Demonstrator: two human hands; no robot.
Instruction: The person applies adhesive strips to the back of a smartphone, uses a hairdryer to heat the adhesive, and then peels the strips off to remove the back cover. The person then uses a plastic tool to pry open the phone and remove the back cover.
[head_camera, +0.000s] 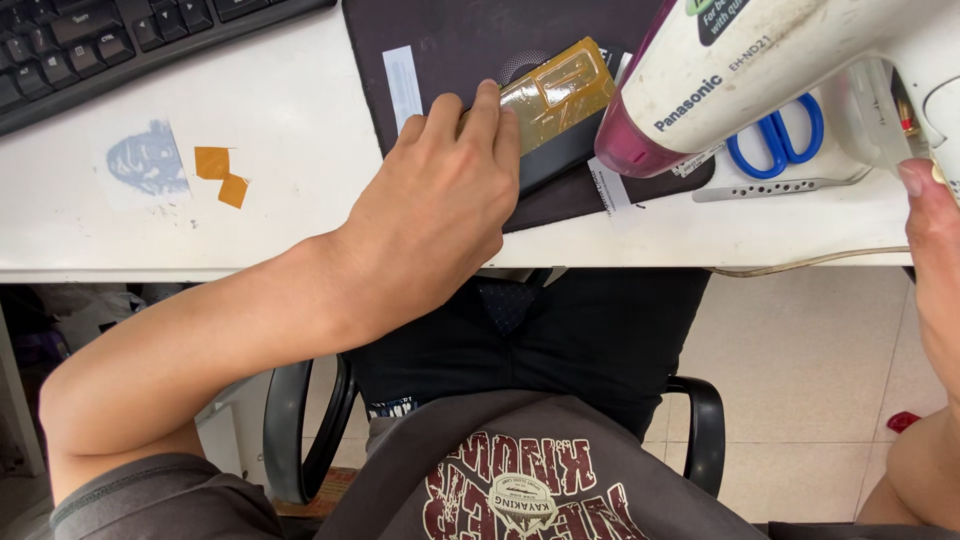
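Dryer nozzle aimed at the slab, coming in from its right.
Left hand (435, 215) pins a flat dark device with amber film (555, 105) to the black mat (450, 40) on the white surface (280, 130), fingers flat on its left end; long axis runs up-right. Right hand (935, 250) grips the white-and-magenta hair dryer (740, 80), nozzle just beside its right end.

Hair dryers: one, white with a pink nozzle (760, 80), over the right end of the dark mat (450, 40)
Scissors: one blue-handled pair (778, 140), right of the mat
Keyboards: one (100, 45), left of the mat
Orange tape squares: two (220, 175), left of the mat
White strips: one on the mat (403, 85)
Hands: two
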